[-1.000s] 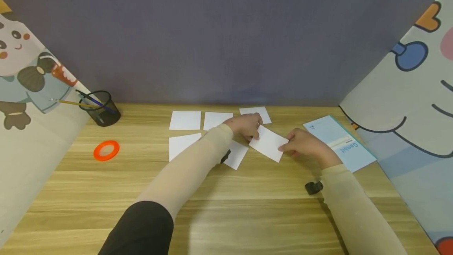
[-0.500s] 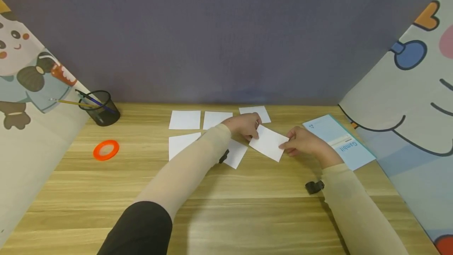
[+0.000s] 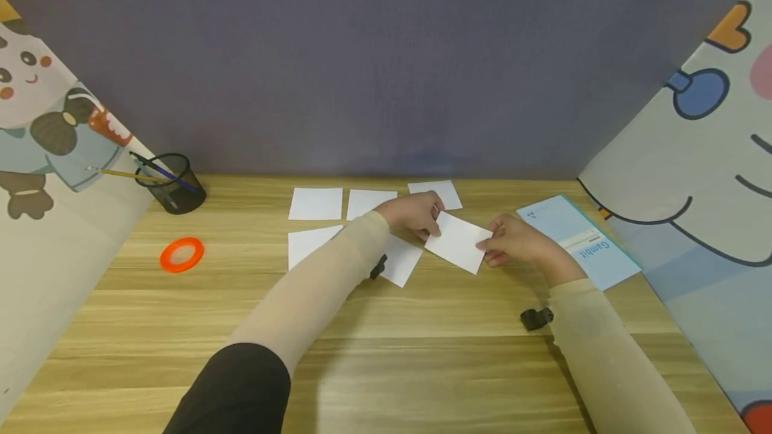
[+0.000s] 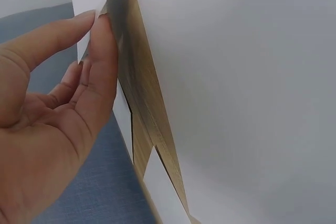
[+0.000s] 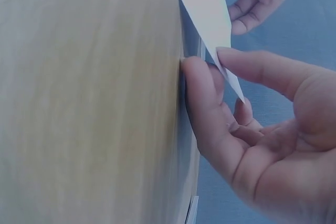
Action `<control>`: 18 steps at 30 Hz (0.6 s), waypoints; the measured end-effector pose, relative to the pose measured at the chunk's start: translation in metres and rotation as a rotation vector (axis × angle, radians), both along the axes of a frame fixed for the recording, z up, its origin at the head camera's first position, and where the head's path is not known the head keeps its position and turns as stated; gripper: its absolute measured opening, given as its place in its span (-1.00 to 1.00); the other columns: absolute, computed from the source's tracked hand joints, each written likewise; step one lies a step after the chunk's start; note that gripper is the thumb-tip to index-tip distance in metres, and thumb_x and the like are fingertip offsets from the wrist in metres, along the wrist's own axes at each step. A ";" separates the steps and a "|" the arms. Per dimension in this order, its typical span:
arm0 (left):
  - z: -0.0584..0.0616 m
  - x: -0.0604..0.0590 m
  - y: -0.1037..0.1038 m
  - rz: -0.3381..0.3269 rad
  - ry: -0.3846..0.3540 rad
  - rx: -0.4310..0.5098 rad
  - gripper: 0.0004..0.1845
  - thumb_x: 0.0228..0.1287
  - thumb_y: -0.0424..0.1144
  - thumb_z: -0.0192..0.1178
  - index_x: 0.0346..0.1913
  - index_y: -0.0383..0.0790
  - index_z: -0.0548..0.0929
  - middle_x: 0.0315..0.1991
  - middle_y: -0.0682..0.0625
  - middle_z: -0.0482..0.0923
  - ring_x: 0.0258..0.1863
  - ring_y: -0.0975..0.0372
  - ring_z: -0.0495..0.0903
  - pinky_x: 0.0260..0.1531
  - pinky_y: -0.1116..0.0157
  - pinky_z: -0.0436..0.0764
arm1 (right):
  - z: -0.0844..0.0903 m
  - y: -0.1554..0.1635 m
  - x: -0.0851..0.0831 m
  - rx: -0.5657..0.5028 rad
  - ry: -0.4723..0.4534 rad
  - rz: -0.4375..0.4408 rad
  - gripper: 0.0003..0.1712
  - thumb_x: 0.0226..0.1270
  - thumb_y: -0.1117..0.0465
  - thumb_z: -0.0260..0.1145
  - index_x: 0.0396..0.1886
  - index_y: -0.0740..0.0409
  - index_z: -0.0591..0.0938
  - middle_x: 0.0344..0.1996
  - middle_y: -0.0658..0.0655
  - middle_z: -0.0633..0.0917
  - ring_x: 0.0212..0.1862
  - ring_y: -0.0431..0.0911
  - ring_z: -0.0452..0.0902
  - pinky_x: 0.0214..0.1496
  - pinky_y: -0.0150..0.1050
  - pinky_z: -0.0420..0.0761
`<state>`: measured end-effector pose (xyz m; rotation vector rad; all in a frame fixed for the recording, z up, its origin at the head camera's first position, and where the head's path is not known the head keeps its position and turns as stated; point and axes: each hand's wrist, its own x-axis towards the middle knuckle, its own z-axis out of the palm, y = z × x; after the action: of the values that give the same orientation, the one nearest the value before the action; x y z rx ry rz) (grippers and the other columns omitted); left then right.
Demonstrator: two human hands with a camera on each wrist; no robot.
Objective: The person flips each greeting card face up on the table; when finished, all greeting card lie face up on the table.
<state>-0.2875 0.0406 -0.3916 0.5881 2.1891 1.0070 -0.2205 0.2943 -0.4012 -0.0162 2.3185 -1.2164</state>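
Grey-blue fabric backed the wooden worktop (image 3: 422, 353), with cartoon panels on both sides. You held 1 white card (image 3: 458, 243) just above the worktop near its middle: your left hand (image 3: 416, 214) pinched its left corner between thumb and fingertips, and your right hand (image 3: 512, 241) pinched its right edge the same way. 5 more white cards (image 3: 315, 204) lay flat behind and beside it, one partly under your left forearm. A light-blue booklet (image 3: 579, 240) lay just right of your right hand. Well to the left sat an orange ring (image 3: 181, 254) and a black mesh pen cup (image 3: 171, 185).
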 end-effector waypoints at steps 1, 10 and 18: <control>0.000 0.000 0.000 0.004 -0.007 0.010 -0.31 0.43 -0.44 0.34 0.52 -0.38 0.30 0.35 -0.30 0.45 -0.12 0.14 0.72 -0.13 0.38 0.83 | 0.000 0.000 0.000 -0.008 -0.001 -0.001 -0.44 0.53 0.30 0.35 0.20 0.50 0.22 -0.21 0.30 0.72 -0.33 -0.11 0.78 -0.17 -0.22 0.87; -0.001 -0.001 -0.005 0.025 -0.018 0.075 -0.33 0.44 -0.45 0.32 0.51 -0.35 0.28 0.08 -0.17 0.45 -0.23 0.20 0.65 -0.12 0.34 0.83 | -0.002 -0.001 0.000 -0.079 -0.002 -0.013 -0.35 0.60 0.35 0.24 0.36 0.55 0.07 -0.11 0.35 0.64 -0.33 -0.11 0.78 -0.14 -0.19 0.88; 0.000 -0.001 -0.009 0.063 0.000 0.121 -0.42 0.48 -0.44 0.30 0.44 -0.23 0.31 0.07 -0.13 0.46 -0.14 0.14 0.65 -0.14 0.31 0.83 | 0.001 -0.004 0.002 -0.111 0.042 -0.042 -0.44 0.63 0.39 0.18 0.31 0.54 0.06 -0.03 0.43 0.55 -0.26 -0.07 0.74 -0.10 -0.19 0.88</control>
<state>-0.2889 0.0319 -0.3914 0.5767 2.1697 1.1784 -0.2181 0.2903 -0.4001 -0.0319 2.2947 -1.3769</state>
